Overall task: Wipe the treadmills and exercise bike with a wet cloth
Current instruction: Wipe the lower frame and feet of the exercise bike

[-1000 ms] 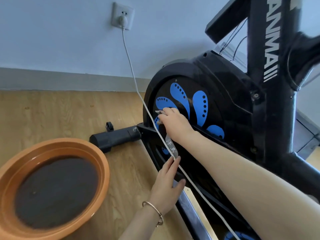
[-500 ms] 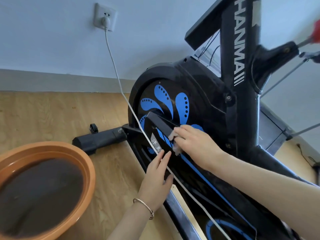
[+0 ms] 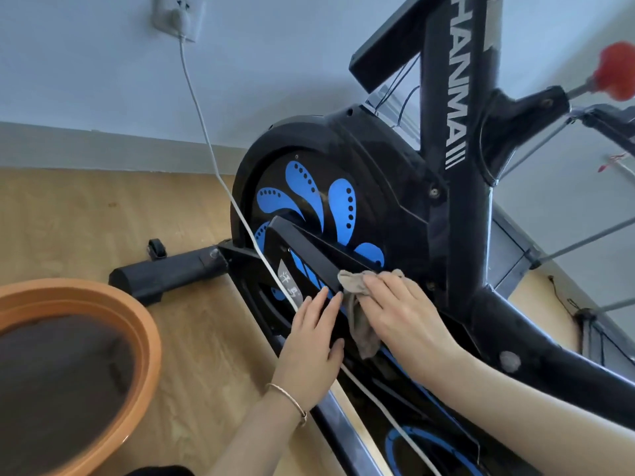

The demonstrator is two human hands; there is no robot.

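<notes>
A black exercise bike [image 3: 460, 187] with blue petal marks on its flywheel cover fills the right half of the view. A black crank arm [image 3: 309, 250] slopes down across the cover. My right hand [image 3: 402, 314] holds a beige wet cloth [image 3: 360, 317] against the lower part of that arm. My left hand [image 3: 312, 345] rests on the arm's outer face just left of the cloth, fingers straight and thumb beside it.
An orange basin [image 3: 137, 324] of dark water stands on the wooden floor at lower left. A white cable [image 3: 206, 132] runs from the wall socket [image 3: 177, 15] across the bike. The bike's front foot bar [image 3: 165, 278] lies on the floor. A red knob [image 3: 615, 75] sticks out at upper right.
My right hand has drawn the cloth down along the crank arm, away from the flywheel cover. My left hand stays on the arm. The view has shifted right and closer.
</notes>
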